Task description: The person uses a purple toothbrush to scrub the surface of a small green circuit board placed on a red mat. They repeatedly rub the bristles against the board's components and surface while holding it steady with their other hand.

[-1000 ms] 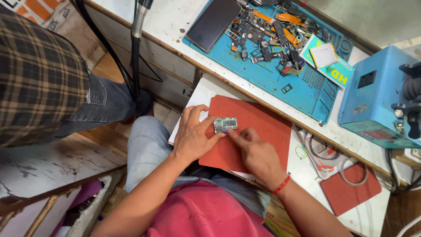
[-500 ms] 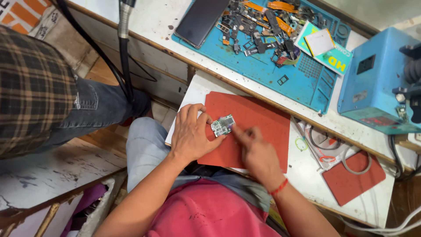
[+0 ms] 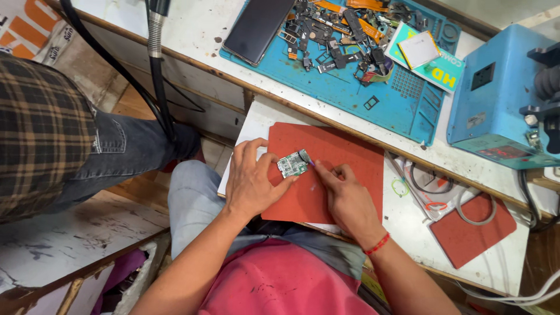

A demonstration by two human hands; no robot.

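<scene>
One small green circuit board [image 3: 293,164] sits on the red mat [image 3: 344,151], near the mat's left edge, approx. mid-frame. Left hand [image 3: 252,182] is on it: fingers curled round the board's left and near sides, thumb tip against the near edge, pinning it flat. Right hand [image 3: 345,197] is just right of the board, fingers bunched in a pinch on a thin tool [image 3: 307,160] w/ a purplish tip; the tip touches the board's right edge. Can't tell what kind of tool, too small. A red thread band [image 3: 378,244] circles the right wrist.

The mat lies on a white pull-out board [image 3: 254,119] under the counter [image 3: 192,35] edge. Far side, on the counter: a blue work mat [image 3: 402,99] strewn w/ dark phone parts [image 3: 338,35] and orange flex strips, a black phone [image 3: 256,28] lying flat at its left, a green-and-white card [image 3: 429,61] at its right. Far right: a blue box-shaped machine [image 3: 496,111] w/ a red display. Right of the hands, a second, smaller red mat [image 3: 472,233], w/ white cables [image 3: 443,192] and a small green ring [image 3: 399,186] near it.

Left: another person's leg in jeans [image 3: 122,151] and a plaid sleeve [image 3: 41,128]; a black hose [image 3: 157,70] hangs down beside them.
</scene>
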